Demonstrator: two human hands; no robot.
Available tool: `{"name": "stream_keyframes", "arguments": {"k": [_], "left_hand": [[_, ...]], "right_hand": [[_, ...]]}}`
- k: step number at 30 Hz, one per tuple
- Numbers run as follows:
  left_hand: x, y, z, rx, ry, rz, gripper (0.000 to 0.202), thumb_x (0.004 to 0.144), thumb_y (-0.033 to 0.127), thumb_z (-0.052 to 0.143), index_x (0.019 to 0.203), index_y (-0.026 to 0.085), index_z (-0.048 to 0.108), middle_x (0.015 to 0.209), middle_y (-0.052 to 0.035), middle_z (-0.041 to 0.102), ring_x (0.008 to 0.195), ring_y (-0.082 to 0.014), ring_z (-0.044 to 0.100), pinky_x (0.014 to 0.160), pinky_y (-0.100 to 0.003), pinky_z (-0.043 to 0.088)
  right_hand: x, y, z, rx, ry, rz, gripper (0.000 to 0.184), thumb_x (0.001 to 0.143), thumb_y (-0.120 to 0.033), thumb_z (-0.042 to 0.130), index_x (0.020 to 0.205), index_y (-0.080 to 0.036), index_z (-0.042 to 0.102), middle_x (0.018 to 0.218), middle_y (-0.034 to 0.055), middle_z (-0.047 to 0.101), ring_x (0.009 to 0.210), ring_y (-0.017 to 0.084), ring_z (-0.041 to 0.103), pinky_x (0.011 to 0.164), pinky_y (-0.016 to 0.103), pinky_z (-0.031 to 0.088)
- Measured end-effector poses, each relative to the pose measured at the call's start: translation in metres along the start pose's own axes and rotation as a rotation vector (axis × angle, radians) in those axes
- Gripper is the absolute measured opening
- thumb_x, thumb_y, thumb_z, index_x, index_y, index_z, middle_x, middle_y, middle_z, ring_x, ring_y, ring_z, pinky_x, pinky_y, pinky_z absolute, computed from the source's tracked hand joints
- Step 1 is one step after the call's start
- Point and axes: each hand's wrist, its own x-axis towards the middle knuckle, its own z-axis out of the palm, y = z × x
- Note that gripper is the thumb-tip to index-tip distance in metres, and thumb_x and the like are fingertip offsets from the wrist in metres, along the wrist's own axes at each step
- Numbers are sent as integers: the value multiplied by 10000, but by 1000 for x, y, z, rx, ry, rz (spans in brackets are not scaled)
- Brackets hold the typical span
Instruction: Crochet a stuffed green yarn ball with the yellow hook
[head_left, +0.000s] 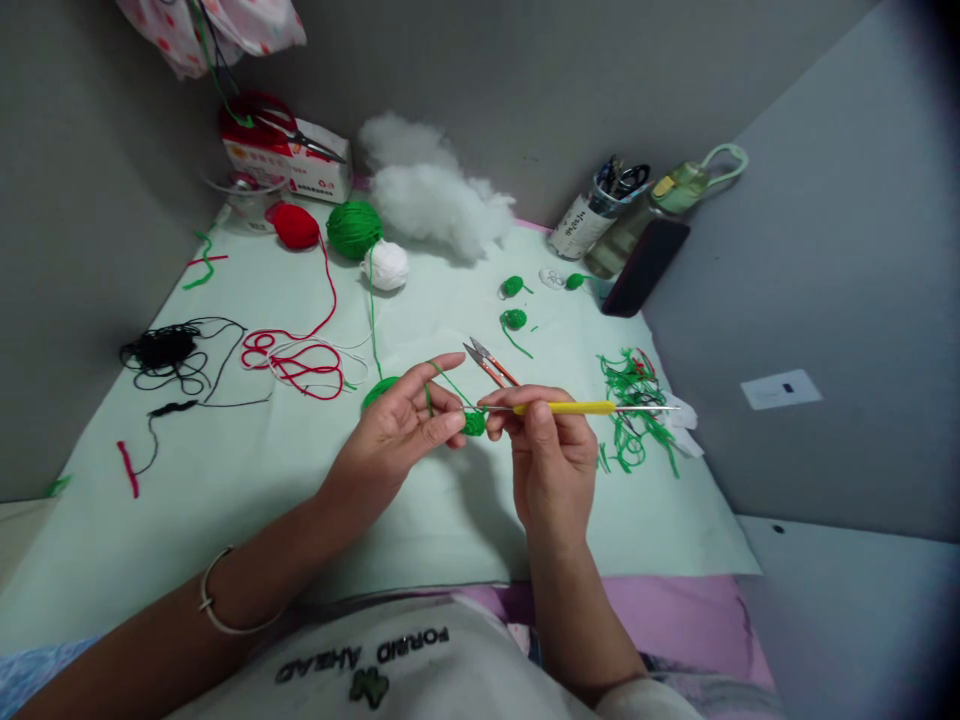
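My left hand [409,425] pinches a small green crochet piece [474,423] between thumb and fingers, with green yarn [448,382] looped over its raised index finger. My right hand [547,445] is closed round a yellow-handled crochet hook [570,408], whose metal tip meets the green piece. The yarn strand runs back up the pale green mat [247,480] to a green yarn ball [354,228] at the far side.
Small snips [489,361] lie just beyond my hands. Red yarn ball [295,226], white ball [388,265], stuffing [439,205], finished green pieces [514,319], green scraps [634,410], tangled red [296,362] and black [169,350] yarn, a phone [645,266], a bottle [656,210], a tool jar [592,212] and a box [289,160] surround them.
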Motion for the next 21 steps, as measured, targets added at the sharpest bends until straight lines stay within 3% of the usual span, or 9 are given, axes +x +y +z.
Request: {"name": "stream_keyframes", "arguments": {"k": [9,18,21], "left_hand": [[1,1,-3,-16,1,6,497,865,259,810,1345,219,688,888,15,635,788,-133,615,781,-276,517],[0,4,-1,101,38,63,490,871,266,804,1345,224,685,858,19,635,788,-142,611,806,-289,500],[0,6,0,112,50,90,485,870,269,808,1338,225,688,854,19,639,783,-140,611,793,-284,502]], "right_hand": [[-1,-6,-2,-48,-15,-53,209,1064,-325,576,979,-249,751,944,29,813,751,146,727,695,311,596],[-9,-9,1,-411,-64,-414,219,1048,-216,564,1102,-296,760,975,38,813,891,220,761,746,419,637],[-9,-8,1,-415,-45,-441,224,1049,-218,563,1104,-310,760,962,35,815,891,230,772,723,424,640]]}}
